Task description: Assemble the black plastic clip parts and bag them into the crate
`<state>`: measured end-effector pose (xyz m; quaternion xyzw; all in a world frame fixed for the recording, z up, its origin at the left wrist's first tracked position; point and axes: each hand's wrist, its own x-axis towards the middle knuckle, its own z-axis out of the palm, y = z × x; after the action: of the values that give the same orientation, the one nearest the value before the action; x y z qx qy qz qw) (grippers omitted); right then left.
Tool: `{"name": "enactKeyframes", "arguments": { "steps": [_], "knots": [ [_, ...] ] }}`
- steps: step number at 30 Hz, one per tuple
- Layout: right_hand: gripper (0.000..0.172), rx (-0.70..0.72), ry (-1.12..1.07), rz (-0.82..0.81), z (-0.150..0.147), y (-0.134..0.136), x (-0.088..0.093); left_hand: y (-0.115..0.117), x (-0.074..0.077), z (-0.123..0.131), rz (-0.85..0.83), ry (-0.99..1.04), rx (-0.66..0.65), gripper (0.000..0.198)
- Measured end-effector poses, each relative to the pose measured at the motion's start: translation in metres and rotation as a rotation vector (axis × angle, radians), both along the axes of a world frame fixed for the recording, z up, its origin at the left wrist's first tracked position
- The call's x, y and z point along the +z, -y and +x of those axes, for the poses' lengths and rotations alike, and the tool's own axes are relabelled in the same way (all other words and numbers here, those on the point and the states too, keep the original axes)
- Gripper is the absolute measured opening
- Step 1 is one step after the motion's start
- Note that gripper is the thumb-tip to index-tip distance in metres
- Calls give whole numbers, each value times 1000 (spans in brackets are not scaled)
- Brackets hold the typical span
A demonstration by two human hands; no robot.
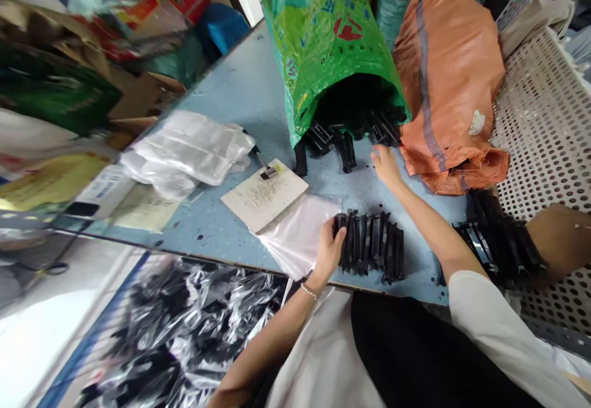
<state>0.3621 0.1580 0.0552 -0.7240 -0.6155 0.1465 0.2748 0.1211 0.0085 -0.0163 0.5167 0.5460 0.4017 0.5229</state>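
My left hand (330, 249) is curled around the left end of a row of black plastic pieces (373, 247), with the fingers closed over the first piece. The pieces are narrow, flat and matte black. They stand on edge, pressed side by side, and the tops are a little uneven. The row lies on the blue table (240, 88), near the front edge, and its left end touches a clear plastic bag (295, 236).

My right hand (385, 165) is open, with the fingers stretched out flat. It is just beside the loose black pieces (344, 144) that spill from the mouth of the green sack (332, 45). I cannot tell whether it touches one. An orange sack (447, 76) lies to the right of this hand.
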Motion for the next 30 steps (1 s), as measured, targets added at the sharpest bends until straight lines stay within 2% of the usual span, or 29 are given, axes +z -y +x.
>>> {"name": "enactKeyframes", "arguments": {
  "steps": [2,3,5,8,11,13,15,17,19,21,24,27,30],
  "knots": [
    [48,-176,164,11,32,-46,-7,13,-13,10,139,-102,-25,51],
    [55,-229,215,-20,45,-61,-10,17,-16,15,201,-136,-45,54],
    [59,-262,296,-60,65,-73,-19,19,-19,20,266,-175,-95,58],
    [52,-227,347,-68,85,-62,-29,13,-16,17,282,-190,-101,60],
    [45,-173,352,-68,98,-45,-32,2,-9,10,317,-190,-87,57],
    [52,-149,336,-60,101,-41,-31,-3,-1,11,356,-185,-117,53],
    [65,-131,282,-80,98,-44,-29,-6,7,15,382,-174,-149,51],
    [71,-154,190,-113,89,-51,-27,-5,14,18,388,-161,-161,49],
    [67,-218,114,-128,80,-55,-22,-4,19,16,381,-140,-150,48],
    [56,-276,75,-126,74,-51,-16,-4,23,11,360,-94,-130,47],
    [41,-264,42,-133,62,-20,-6,-12,28,8,262,70,-95,44],
    [39,-184,30,-66,31,43,0,-30,42,24,89,294,-92,49],
    [52,-2,150,215,-16,117,7,-48,64,51,-67,510,-90,57]
  ]
}}
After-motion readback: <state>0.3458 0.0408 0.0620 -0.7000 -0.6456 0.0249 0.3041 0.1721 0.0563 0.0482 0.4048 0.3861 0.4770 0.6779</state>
